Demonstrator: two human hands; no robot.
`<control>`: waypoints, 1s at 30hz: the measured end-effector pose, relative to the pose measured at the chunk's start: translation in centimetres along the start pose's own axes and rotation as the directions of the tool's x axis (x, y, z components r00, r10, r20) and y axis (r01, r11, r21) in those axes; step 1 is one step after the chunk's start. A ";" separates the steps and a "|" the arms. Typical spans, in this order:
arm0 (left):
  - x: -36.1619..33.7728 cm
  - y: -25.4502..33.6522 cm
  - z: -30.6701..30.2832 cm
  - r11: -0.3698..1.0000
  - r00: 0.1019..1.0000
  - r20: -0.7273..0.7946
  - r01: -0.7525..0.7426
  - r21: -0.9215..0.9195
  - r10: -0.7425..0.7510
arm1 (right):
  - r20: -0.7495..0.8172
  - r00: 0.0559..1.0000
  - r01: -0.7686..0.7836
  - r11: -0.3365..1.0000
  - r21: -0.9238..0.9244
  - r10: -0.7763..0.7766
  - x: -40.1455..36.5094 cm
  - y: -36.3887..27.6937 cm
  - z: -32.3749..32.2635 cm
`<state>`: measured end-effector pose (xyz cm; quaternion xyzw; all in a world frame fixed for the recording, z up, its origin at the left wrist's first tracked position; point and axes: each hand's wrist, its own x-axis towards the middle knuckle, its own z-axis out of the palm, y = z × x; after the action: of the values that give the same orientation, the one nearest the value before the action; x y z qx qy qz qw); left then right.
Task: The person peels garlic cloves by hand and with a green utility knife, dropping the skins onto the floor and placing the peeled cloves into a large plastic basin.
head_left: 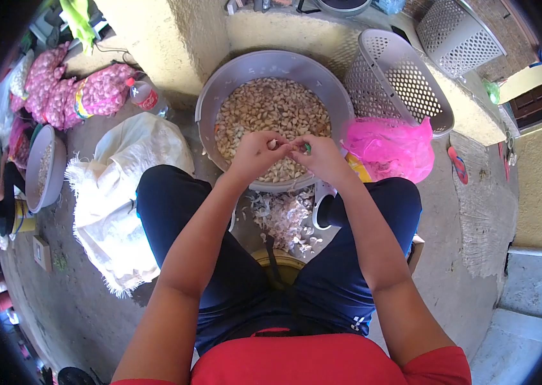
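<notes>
My left hand and my right hand meet over the near part of a large grey basin. Many pale garlic cloves lie in the basin. The left fingers are pinched on a small garlic clove. A small green thing shows between the right fingers; most of it is hidden, and the right fingers are closed around it. Below the basin, between my feet, lies a heap of loose garlic skins.
A white woven sack lies at left, near a cola bottle and pink net bags of bulbs. A smaller basin stands far left. At right are a grey perforated basket, a pink plastic bag and a slipper.
</notes>
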<state>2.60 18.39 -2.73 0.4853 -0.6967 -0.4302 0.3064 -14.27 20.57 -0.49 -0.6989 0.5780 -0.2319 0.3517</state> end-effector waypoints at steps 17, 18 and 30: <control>0.3 -0.9 0.5 0.999 1.000 -0.008 -0.011 -0.037 0.011 | 0.021 1.000 0.014 1.000 -0.026 -0.013 0.1 0.4 0.4; 0.3 -0.9 0.6 0.999 1.000 -0.012 -0.015 -0.042 0.015 | 0.019 0.999 0.025 1.000 0.001 -0.026 0.1 0.6 0.5; 0.1 -0.3 0.6 0.925 0.982 0.146 0.167 -0.342 -0.124 | 0.252 0.957 -0.221 0.921 0.320 0.142 -0.3 0.2 0.0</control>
<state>2.19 18.39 -3.21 0.4459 -0.5878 -0.5983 0.3126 -14.45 20.82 -0.63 -0.5913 0.5478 -0.2155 0.5513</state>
